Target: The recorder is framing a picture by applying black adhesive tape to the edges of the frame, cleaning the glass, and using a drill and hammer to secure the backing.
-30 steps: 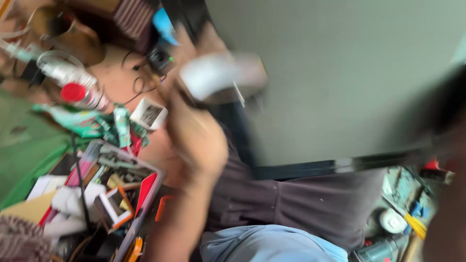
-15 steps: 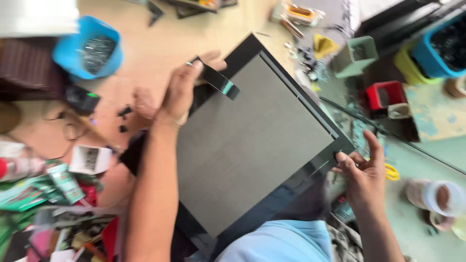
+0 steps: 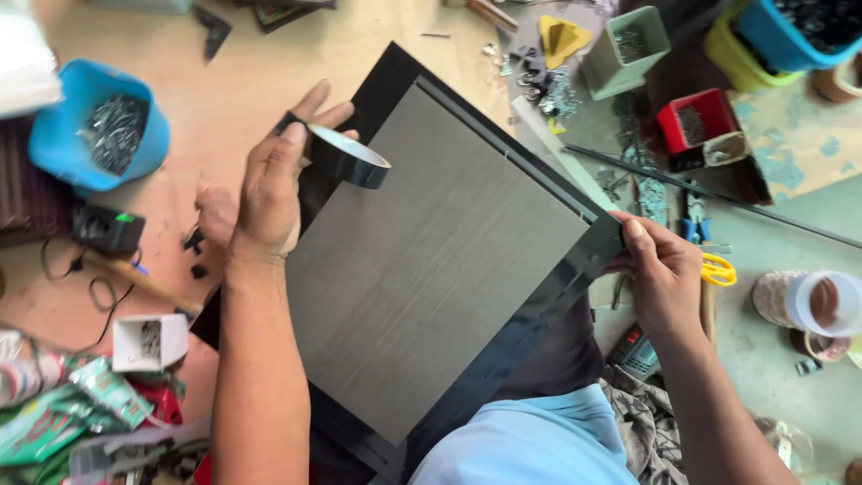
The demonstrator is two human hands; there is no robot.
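One tape roll (image 3: 346, 160), one panel (image 3: 431, 260), two hands.

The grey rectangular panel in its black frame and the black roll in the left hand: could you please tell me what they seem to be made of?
Grey rectangular panel: likely a matte sheet, with fine straight streaks like brushed metal or film; uncertain which. Black frame: glossy, smooth, probably plastic or painted metal. Black roll in the left hand: apparently adhesive tape, shiny thin band around an open core.

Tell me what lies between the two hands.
In the head view, the grey panel in its black frame spans the stretch between the left hand, holding a black tape roll, and the right hand.
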